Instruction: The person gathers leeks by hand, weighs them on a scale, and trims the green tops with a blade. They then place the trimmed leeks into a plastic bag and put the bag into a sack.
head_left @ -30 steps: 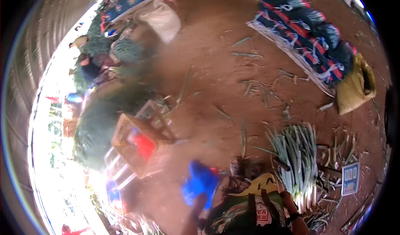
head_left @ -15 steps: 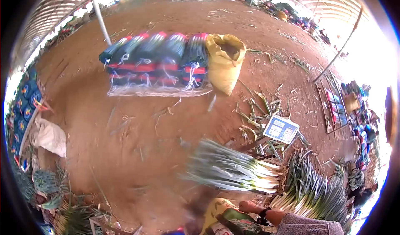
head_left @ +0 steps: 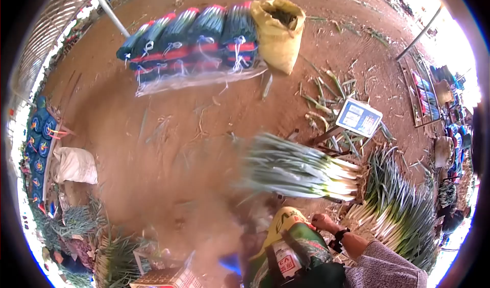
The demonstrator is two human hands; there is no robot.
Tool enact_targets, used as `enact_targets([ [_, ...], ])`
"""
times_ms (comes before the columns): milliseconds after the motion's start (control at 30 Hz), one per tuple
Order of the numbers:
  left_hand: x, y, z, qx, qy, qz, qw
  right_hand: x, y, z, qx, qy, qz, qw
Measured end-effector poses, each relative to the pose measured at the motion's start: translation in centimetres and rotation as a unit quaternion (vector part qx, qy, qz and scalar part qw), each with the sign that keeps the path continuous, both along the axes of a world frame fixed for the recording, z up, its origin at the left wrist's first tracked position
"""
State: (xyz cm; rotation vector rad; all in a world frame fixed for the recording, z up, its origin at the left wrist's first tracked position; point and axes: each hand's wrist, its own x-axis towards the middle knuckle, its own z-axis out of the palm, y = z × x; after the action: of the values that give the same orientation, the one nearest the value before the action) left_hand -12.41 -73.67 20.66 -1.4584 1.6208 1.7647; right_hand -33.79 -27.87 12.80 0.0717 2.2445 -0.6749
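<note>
My right hand (head_left: 322,221) is in front of my body, its fingers curled in at the edge of a yellow and green printed apron (head_left: 286,224). A dark band sits on that wrist below a grey sleeve. Whatever the fingers hold, if anything, is hidden. My left hand is out of the picture. Just beyond the right hand, a heap of leeks (head_left: 306,168) rests on a scale, white ends to the right. The scale's display (head_left: 359,117) stands behind them. More leeks (head_left: 393,209) lie on the ground to the right.
Bundled leeks in dark wraps (head_left: 194,48) are stacked on a sheet farther off, beside an open yellow sack (head_left: 278,35). A white sack (head_left: 75,165) and more bundles (head_left: 43,140) are at the left. A carton (head_left: 166,279) stands at the bottom. Loose leaves litter the soil.
The view has tilted down, so the leeks, scale and stack appear higher up. My right hand stays by the apron edge. The carton has come into sight at the bottom.
</note>
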Motion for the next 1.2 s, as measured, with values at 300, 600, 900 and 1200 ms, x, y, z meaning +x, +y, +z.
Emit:
enact_targets([
  [300,-1.4,-9.7,0.6,0.022,-0.011,0.035,0.999,-0.1,-7.6,2.7,0.029,-0.097,-0.113,0.988],
  [600,-6.9,-23.2,-5.3,0.080,-0.019,0.019,0.996,0.3,-15.7,4.3,-0.021,-0.014,-0.059,0.998],
  [900,-20.6,-25.0,-3.4,0.049,0.089,-0.091,0.991,-7.1,-18.0,3.8,0.048,0.027,-0.187,0.981],
  [1200,-36.9,-24.1,-1.5,-0.047,-0.002,-0.218,0.975,-21.1,-18.0,7.2,-0.036,0.049,-0.382,0.922],
])
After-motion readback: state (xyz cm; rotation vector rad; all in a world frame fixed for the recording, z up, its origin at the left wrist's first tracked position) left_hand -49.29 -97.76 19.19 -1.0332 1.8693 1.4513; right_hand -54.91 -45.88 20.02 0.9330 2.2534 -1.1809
